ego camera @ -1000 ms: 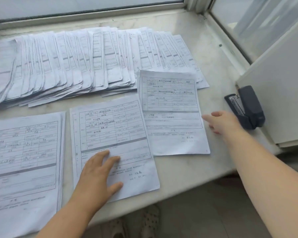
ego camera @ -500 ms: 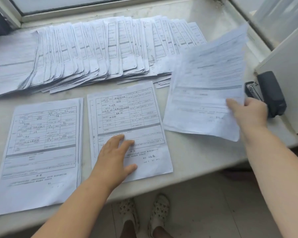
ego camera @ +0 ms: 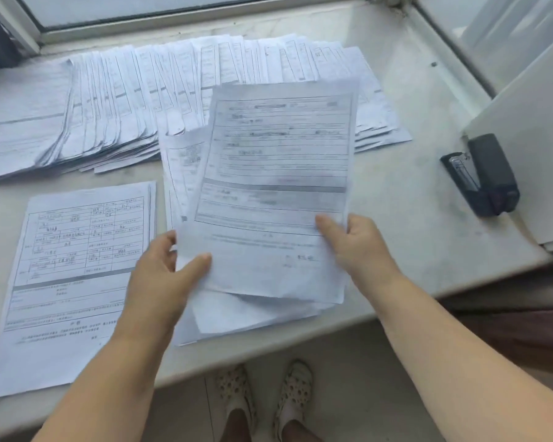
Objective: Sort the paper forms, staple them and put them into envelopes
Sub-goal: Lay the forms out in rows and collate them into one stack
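Head view, looking down at a pale ledge below a window. Both hands are holding one printed form raised over the middle of the ledge. The right hand is gripping its lower right edge, fingers lying on the printed face. The left hand is gripping the lower left corner, thumb pressing on top and fingers curling beneath. The form's print is blurring, so its text cannot be read.

Directly under the hands, a second pile of sheets is lying on the ledge, its near edge hanging slightly over the rim; whether the held form is touching this pile cannot be told. Just left of the left hand, a third pile of forms is lying flat, face up. Beyond both hands, a long fanned row of overlapping forms is stretching across the ledge toward the window.

Well right of the right hand, a dark stapler is resting against a white panel. Below the ledge, between the forearms, two feet in spotted shoes are standing on the floor.
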### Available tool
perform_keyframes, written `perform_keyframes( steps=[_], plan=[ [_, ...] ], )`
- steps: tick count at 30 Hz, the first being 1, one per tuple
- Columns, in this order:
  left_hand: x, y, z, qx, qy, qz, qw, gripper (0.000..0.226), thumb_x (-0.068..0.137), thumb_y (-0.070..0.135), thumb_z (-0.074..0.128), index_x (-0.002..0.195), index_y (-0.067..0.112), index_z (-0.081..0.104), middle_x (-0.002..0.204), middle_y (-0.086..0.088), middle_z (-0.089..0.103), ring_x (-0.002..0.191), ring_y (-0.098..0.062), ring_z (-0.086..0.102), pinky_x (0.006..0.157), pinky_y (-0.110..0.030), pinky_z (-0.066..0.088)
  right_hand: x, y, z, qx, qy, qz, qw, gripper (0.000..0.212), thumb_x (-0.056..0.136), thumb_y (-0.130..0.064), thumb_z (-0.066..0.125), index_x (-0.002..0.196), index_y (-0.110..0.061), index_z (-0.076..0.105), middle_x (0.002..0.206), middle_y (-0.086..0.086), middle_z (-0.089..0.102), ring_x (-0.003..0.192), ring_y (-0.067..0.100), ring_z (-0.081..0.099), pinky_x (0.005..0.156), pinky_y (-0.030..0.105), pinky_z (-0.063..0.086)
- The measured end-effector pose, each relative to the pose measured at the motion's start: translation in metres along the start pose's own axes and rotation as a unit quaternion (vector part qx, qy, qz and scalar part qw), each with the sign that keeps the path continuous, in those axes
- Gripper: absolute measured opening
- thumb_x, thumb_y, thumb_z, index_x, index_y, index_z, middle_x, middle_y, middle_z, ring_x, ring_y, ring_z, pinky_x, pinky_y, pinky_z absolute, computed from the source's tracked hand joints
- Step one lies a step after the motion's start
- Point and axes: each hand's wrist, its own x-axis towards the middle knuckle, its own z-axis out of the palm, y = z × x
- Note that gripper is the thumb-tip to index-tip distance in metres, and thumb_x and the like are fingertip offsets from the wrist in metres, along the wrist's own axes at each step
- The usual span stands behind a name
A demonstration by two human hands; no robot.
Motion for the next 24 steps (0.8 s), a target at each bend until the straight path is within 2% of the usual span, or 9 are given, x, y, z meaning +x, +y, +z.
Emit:
perform_keyframes(
  steps=[3,5,7,10,14,17,19,21,24],
  plan=[
    [0.006,-0.024,-0.021,0.067,0.041,-0.003,0.997,0.024,0.086,0.008,0.069,0.104,0.022,0.062,0.088,-0.001,0.074,0.084,-0.022,0.070,0.076,-0.040,0.055,0.016,0.010,0.018,-0.301,-0.063,0.003,0.952,0.049,0.103,-0.040,0.039,0.068,-0.011,0.057,0.079,0.010,0.063,0.078,0.030,0.057,0.067,0.037,0.043],
    [0.010,-0.043,-0.023,0.127,0.047,-0.016,0.991,0.029,0.084,0.010,0.071,0.110,0.018,0.059,0.082,-0.007,0.071,0.078,-0.024,0.067,0.073,-0.039,0.053,0.026,0.014,0.024,-0.395,-0.048,-0.015,0.917,0.042,0.104,-0.039,0.033,0.074,-0.014,0.051,0.081,0.005,0.056,0.081,0.029,0.052,0.065,0.034,0.034],
    [0.012,-0.056,-0.021,0.145,0.035,-0.027,0.988,0.034,0.085,0.009,0.069,0.114,0.017,0.056,0.080,-0.007,0.068,0.074,-0.020,0.064,0.066,-0.031,0.051,0.037,0.016,0.024,-0.319,-0.020,-0.024,0.947,0.029,0.102,-0.027,0.040,0.079,-0.014,0.051,0.080,0.003,0.054,0.078,0.026,0.050,0.062,0.032,0.031],
    [0.015,-0.070,-0.022,0.148,0.043,-0.037,0.987,0.031,0.087,0.007,0.065,0.114,0.019,0.057,0.082,-0.001,0.069,0.074,-0.012,0.064,0.061,-0.021,0.044,0.051,0.014,0.017,-0.181,0.057,-0.010,0.982,0.030,0.099,-0.019,0.046,0.071,-0.008,0.047,0.067,0.003,0.045,0.066,0.020,0.039,0.050,0.024,0.029],
    [0.015,-0.075,-0.025,0.153,0.056,-0.024,0.986,0.028,0.089,0.008,0.063,0.111,0.024,0.057,0.078,0.001,0.067,0.071,-0.014,0.063,0.066,-0.030,0.049,0.059,0.007,0.002,-0.026,0.089,0.048,0.995,0.041,0.096,-0.030,0.051,0.090,0.011,0.054,0.079,0.010,0.055,0.071,0.019,0.049,0.066,0.031,0.041],
    [0.017,-0.076,-0.025,0.154,0.057,-0.021,0.986,0.032,0.089,0.009,0.063,0.115,0.025,0.056,0.078,0.000,0.066,0.070,-0.015,0.060,0.067,-0.030,0.047,0.058,-0.002,-0.001,0.041,0.051,0.065,0.996,0.029,0.099,-0.028,0.052,0.090,-0.003,0.063,0.086,0.007,0.068,0.076,0.017,0.062,0.071,0.031,0.051],
    [0.019,-0.078,-0.026,0.156,0.060,-0.028,0.986,0.033,0.089,0.011,0.062,0.120,0.021,0.057,0.082,-0.004,0.065,0.072,-0.018,0.059,0.065,-0.031,0.046,0.058,-0.006,0.005,0.049,0.023,0.051,0.997,0.024,0.100,-0.029,0.051,0.092,-0.011,0.066,0.095,0.011,0.072,0.082,0.019,0.065,0.078,0.035,0.054],
    [0.021,-0.078,-0.027,0.169,0.069,-0.017,0.983,0.028,0.091,0.013,0.059,0.118,0.019,0.060,0.084,-0.004,0.065,0.074,-0.017,0.058,0.063,-0.029,0.043,0.053,-0.007,0.017,0.007,0.014,0.034,0.999,0.029,0.099,-0.030,0.052,0.093,-0.006,0.066,0.096,0.016,0.072,0.080,0.020,0.063,0.080,0.040,0.054],
    [0.020,-0.075,-0.026,0.183,0.100,0.026,0.978,0.019,0.096,0.016,0.052,0.110,0.014,0.065,0.095,-0.004,0.066,0.092,-0.024,0.059,0.079,-0.038,0.046,0.041,0.013,0.037,-0.150,0.002,0.011,0.989,0.029,0.098,-0.028,0.051,0.078,-0.008,0.058,0.073,0.004,0.060,0.069,0.017,0.053,0.063,0.037,0.043]
  ],
)
